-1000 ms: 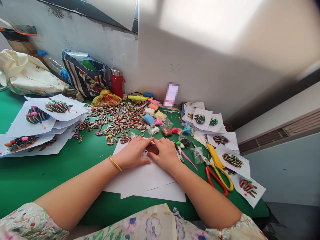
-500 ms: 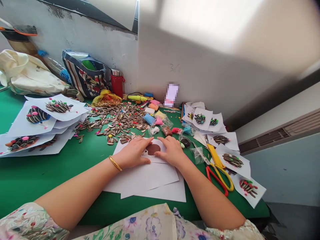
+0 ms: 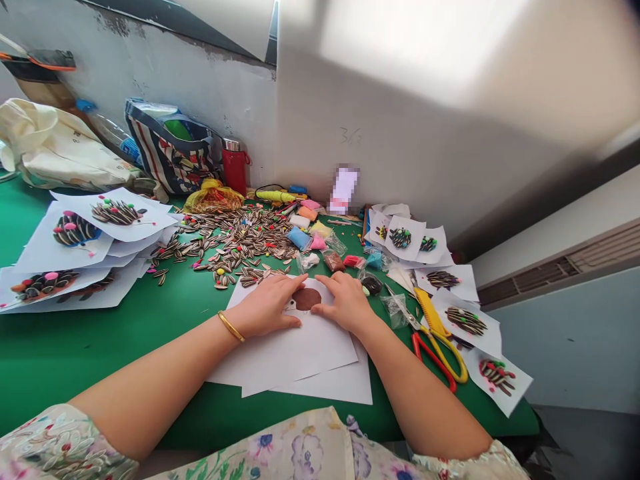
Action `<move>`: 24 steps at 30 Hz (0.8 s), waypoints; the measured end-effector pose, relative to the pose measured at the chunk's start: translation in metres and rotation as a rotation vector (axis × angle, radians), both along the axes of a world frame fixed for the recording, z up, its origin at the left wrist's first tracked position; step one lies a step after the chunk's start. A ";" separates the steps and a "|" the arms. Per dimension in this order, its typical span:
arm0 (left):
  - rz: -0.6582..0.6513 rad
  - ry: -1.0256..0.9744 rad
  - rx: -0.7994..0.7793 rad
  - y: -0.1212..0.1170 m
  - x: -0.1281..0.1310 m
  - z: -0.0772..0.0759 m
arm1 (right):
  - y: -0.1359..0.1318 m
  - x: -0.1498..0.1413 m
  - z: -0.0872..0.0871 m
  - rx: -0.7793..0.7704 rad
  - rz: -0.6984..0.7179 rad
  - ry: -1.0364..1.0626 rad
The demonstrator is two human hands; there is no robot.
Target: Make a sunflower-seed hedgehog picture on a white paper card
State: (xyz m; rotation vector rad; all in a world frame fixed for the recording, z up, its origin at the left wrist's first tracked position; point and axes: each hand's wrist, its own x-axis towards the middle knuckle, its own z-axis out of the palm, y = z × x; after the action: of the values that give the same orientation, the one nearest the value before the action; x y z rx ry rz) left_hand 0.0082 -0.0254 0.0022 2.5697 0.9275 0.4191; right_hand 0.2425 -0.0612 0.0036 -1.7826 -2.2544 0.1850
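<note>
A flat brown clay patch lies on a white paper sheet, with a small drawn eye at its left end. My left hand rests on the sheet to the left of the patch, thumb and fingers apart, holding nothing. On the other side, my right hand is open too, its thumb at the patch's right edge and its fingers stretched beyond. Sunflower seeds lie at the sheet's top edge, just past my left fingers. More sheets lie underneath.
A wide spread of sunflower seeds covers the back of the green table. Bagged coloured clay lies behind my hands. Scissors and a yellow cutter lie at right. Seed-hedgehog pictures are stacked left, others right.
My right hand has shifted to the right, away from my left hand, uncovering more of the brown clay patch. My left hand has stayed in place.
</note>
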 end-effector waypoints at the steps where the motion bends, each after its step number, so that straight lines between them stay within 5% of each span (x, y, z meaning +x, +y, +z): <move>1: -0.001 0.000 0.001 0.000 0.000 0.000 | 0.000 -0.001 0.000 -0.001 -0.005 -0.003; 24: 0.006 0.009 0.010 0.000 0.000 0.000 | 0.003 0.004 -0.003 0.047 -0.027 -0.063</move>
State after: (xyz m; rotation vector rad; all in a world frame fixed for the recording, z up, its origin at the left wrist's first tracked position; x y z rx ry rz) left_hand 0.0084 -0.0252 0.0020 2.5811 0.9388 0.4149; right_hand 0.2463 -0.0578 0.0008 -1.8178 -2.2567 0.0714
